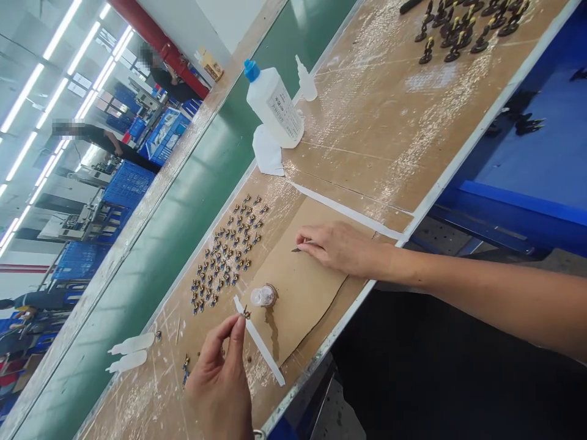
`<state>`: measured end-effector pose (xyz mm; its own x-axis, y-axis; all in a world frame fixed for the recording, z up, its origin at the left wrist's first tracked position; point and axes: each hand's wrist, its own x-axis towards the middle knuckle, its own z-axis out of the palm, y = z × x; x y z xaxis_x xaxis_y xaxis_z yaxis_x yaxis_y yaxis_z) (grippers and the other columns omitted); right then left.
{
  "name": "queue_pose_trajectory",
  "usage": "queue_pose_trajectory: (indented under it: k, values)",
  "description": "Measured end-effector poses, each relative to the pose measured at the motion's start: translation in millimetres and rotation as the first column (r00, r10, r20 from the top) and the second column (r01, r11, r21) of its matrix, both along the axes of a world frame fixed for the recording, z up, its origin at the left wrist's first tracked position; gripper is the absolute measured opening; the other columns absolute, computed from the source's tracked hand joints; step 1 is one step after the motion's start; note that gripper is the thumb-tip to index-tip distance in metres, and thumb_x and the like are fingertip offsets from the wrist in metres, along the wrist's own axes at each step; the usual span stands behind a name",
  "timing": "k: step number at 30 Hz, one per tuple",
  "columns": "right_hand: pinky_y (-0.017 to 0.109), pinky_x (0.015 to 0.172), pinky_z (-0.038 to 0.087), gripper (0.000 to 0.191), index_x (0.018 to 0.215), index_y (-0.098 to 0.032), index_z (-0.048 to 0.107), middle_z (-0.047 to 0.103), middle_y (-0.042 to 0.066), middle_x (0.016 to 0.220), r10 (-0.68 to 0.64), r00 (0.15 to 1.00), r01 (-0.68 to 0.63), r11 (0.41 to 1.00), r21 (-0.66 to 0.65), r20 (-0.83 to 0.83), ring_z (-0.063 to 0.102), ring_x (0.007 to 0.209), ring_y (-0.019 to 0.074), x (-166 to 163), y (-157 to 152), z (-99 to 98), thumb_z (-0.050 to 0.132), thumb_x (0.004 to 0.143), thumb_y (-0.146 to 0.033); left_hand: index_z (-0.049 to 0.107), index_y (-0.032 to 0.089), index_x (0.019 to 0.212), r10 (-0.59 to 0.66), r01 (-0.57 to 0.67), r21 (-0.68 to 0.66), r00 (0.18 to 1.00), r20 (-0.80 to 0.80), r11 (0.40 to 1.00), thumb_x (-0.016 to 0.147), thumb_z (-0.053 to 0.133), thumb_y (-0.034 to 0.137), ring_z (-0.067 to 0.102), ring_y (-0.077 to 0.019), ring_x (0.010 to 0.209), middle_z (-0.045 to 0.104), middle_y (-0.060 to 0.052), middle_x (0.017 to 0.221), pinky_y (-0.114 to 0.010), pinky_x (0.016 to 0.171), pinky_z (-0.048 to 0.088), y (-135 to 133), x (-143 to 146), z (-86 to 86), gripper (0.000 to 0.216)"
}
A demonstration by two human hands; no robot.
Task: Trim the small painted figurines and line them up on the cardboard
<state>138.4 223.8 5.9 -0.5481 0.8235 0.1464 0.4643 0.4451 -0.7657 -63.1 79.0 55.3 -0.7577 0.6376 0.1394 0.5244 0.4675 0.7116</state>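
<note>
My left hand (222,360) pinches a small painted figurine piece (247,314) between thumb and fingertips, near a strip of white tape on the table. In my right hand (337,247), thumb and forefinger close on a small dark pointed piece (296,249) above a brown cardboard sheet (316,281). Its exact kind is too small to make out. Between the hands stands a small clear cup (263,296) on the cardboard, with a wet-looking streak beside it. Several tiny blue and yellow figurines (227,250) stand in a cluster beyond the cardboard.
A large white bottle (277,107) with a blue cap and a small dropper bottle (306,79) stand farther back. Two squeeze bottles (131,352) lie at left. Dark figurines (458,33) stand at upper right. A blue bin (527,153) is below the table edge. People work beyond.
</note>
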Motion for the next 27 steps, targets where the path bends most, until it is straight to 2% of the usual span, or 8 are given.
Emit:
queue_pose_trajectory:
  k: [2, 5, 9, 12, 16, 22, 27]
  values:
    - [0.026, 0.07, 0.038, 0.016, 0.091, -0.016, 0.059, 0.066, 0.005, 0.09, 0.019, 1.0, -0.019, 0.999, 0.027, 0.008, 0.06, 0.083, 0.0171, -0.4, -0.5, -1.1, 0.044, 0.091, -0.019, 0.072, 0.025, 0.083, -0.065, 0.055, -0.093, 0.993, -0.102, 0.994, 0.063, 0.072, 0.049, 0.063, -0.0216, 0.089, 0.071, 0.001, 0.085, -0.037, 0.09, 0.044, 9.1, -3.7, 4.5, 0.031]
    - [0.026, 0.072, 0.038, 0.017, 0.089, -0.014, 0.061, 0.065, 0.006, 0.09, 0.052, 0.998, -0.053, 0.997, 0.064, 0.026, 0.058, 0.085, 0.0172, -0.8, 0.3, -2.7, 0.044, 0.092, -0.019, 0.072, 0.023, 0.082, -0.15, 0.109, -0.205, 0.969, -0.195, 0.973, 0.064, 0.068, 0.052, 0.064, -0.0239, 0.085, 0.071, -0.002, 0.082, -0.038, 0.083, 0.046, 21.2, -5.3, 10.1, 0.034]
    - [0.027, 0.071, 0.037, 0.018, 0.088, -0.012, 0.062, 0.063, 0.008, 0.087, 0.067, 0.996, -0.072, 0.992, 0.101, 0.054, 0.057, 0.083, 0.0178, -1.0, 1.6, -5.2, 0.046, 0.091, -0.019, 0.071, 0.022, 0.081, -0.231, 0.166, -0.271, 0.946, -0.229, 0.948, 0.065, 0.067, 0.051, 0.064, -0.0223, 0.076, 0.07, -0.002, 0.072, -0.033, 0.071, 0.05, 30.5, -5.8, 14.8, 0.034]
    - [0.028, 0.069, 0.037, 0.018, 0.087, -0.012, 0.062, 0.063, 0.008, 0.086, 0.069, 0.996, -0.076, 0.99, 0.12, 0.064, 0.056, 0.081, 0.0179, -1.0, 1.8, -6.5, 0.047, 0.091, -0.02, 0.071, 0.022, 0.08, -0.267, 0.184, -0.318, 0.933, -0.242, 0.93, 0.066, 0.066, 0.052, 0.064, -0.0215, 0.071, 0.07, -0.001, 0.07, -0.032, 0.067, 0.049, 33.9, -5.4, 16.8, 0.033]
    - [0.028, 0.068, 0.037, 0.018, 0.085, -0.012, 0.062, 0.063, 0.008, 0.085, 0.07, 0.996, -0.078, 0.987, 0.138, 0.062, 0.057, 0.08, 0.0176, -1.2, 2.0, -7.0, 0.047, 0.091, -0.019, 0.071, 0.024, 0.078, -0.29, 0.192, -0.345, 0.921, -0.262, 0.919, 0.066, 0.065, 0.052, 0.063, -0.0208, 0.071, 0.07, -0.001, 0.074, -0.032, 0.068, 0.047, 38.4, -2.2, 18.9, 0.031]
    - [0.028, 0.065, 0.037, 0.019, 0.085, -0.012, 0.062, 0.064, 0.008, 0.084, 0.055, 0.997, -0.062, 0.986, 0.158, 0.05, 0.057, 0.079, 0.0183, -1.4, 2.0, -9.6, 0.046, 0.091, -0.02, 0.071, 0.025, 0.076, -0.29, 0.176, -0.373, 0.917, -0.275, 0.911, 0.066, 0.066, 0.05, 0.062, -0.0205, 0.067, 0.068, 0.0, 0.068, -0.031, 0.067, 0.046, 42.2, -1.6, 19.6, 0.027]
    - [0.029, 0.065, 0.037, 0.02, 0.085, -0.013, 0.063, 0.064, 0.008, 0.084, 0.054, 0.998, -0.06, 0.982, 0.18, 0.039, 0.057, 0.078, 0.0181, -1.5, 2.0, -11.8, 0.045, 0.091, -0.02, 0.07, 0.026, 0.074, -0.309, 0.186, -0.367, 0.899, -0.311, 0.911, 0.066, 0.066, 0.049, 0.063, -0.0207, 0.074, 0.069, 0.001, 0.071, -0.031, 0.073, 0.046, 43.4, -1.3, 18.3, 0.024]
